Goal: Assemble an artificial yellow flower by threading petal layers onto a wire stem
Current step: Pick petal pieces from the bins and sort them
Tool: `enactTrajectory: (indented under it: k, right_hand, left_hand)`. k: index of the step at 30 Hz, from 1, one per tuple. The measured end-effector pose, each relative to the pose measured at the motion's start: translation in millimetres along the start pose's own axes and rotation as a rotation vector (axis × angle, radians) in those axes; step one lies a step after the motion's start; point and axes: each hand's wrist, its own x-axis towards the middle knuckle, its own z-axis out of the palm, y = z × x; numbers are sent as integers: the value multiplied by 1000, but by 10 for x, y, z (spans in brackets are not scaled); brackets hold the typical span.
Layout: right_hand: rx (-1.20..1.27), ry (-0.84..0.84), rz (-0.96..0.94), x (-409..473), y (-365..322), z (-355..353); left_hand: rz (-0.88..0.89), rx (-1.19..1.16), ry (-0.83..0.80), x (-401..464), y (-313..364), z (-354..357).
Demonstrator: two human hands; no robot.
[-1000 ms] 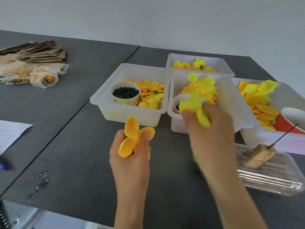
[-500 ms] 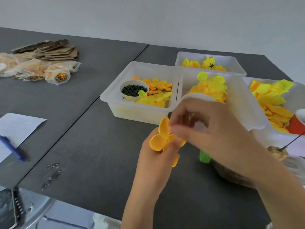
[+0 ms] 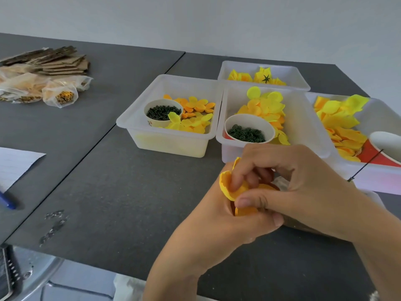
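An orange-yellow petal layer (image 3: 226, 187) is cupped between both hands just in front of the middle bin. My left hand (image 3: 219, 227) grips it from below, thumb across its lower edge. From the right, my right hand (image 3: 299, 190) reaches over it, with curled fingers and thumb pinching the petals together. The wire stem under the petals is hidden by the hands. Loose yellow and orange petal layers (image 3: 265, 106) fill the white bins behind.
Several white bins (image 3: 169, 146) sit in a row, two holding paper cups of small dark green parts (image 3: 247, 133). A thin black wire (image 3: 366, 165) leans at right. Cardboard and plastic bags (image 3: 43, 83) lie far left, paper and pen (image 3: 8, 164) at the left edge.
My right hand dropped a yellow petal layer into the left bin, came back to the left hand and closed over the orange petal layer. Both hands shifted right in view.
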Motion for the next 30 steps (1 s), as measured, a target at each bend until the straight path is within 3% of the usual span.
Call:
enactTrajectory:
  k: [21,27,30]
  right_hand:
    - [86,-16,-34,49,-53,34]
    - [83,13,-31,68,-62,58]
    - [116,112,-10,38,-88,82]
  left_hand:
    - [4,-118,-30,-83,65,-9]
    - [-4,-87,-13,-83,45,-25]
    - [18,-163,29,-87,46,-14]
